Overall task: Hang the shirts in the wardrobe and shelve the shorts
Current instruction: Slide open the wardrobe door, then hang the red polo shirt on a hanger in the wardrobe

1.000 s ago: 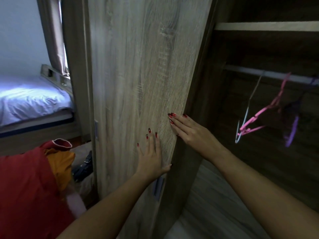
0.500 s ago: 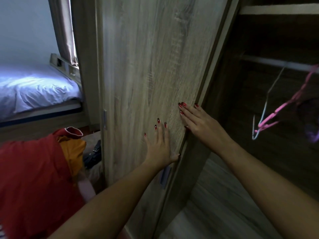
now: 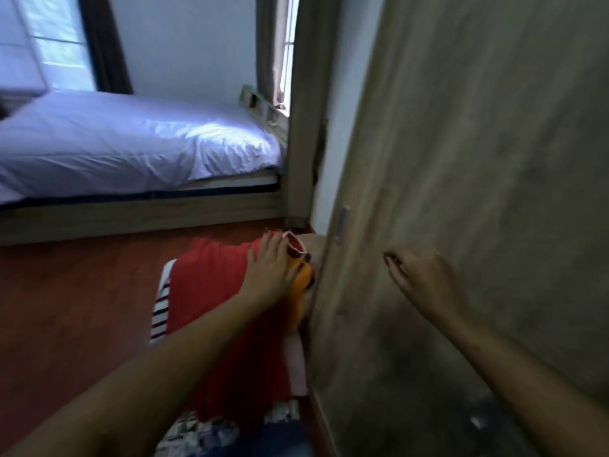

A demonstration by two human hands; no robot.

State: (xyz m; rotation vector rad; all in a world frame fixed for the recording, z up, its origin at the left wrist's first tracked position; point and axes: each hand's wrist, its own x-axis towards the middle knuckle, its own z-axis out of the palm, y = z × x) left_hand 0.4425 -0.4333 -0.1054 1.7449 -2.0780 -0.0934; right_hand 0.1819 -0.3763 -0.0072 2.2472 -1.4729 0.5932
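Observation:
A pile of clothes lies on the floor beside the wardrobe door (image 3: 478,159). On top is a red shirt (image 3: 211,285) with a white-trimmed collar. An orange garment (image 3: 301,291) shows at its right edge and a red-and-white striped piece (image 3: 161,308) at its left. My left hand (image 3: 270,268) rests on the red shirt at the collar, fingers fairly straight and the thumb by the orange cloth. My right hand (image 3: 421,275) hangs in front of the door, fingers loosely curled, holding nothing. The wardrobe's inside is out of view.
A low bed (image 3: 131,143) with a pale sheet stands across the reddish wood floor (image 3: 66,308). Patterned and dark blue clothes (image 3: 211,430) lie at the near end of the pile. A small metal handle (image 3: 341,222) sits on the door's edge.
Both hands have come off the wardrobe door. My view has swung left and down, and my left hand has reached onto the red shirt. The hangers and rail are no longer in sight.

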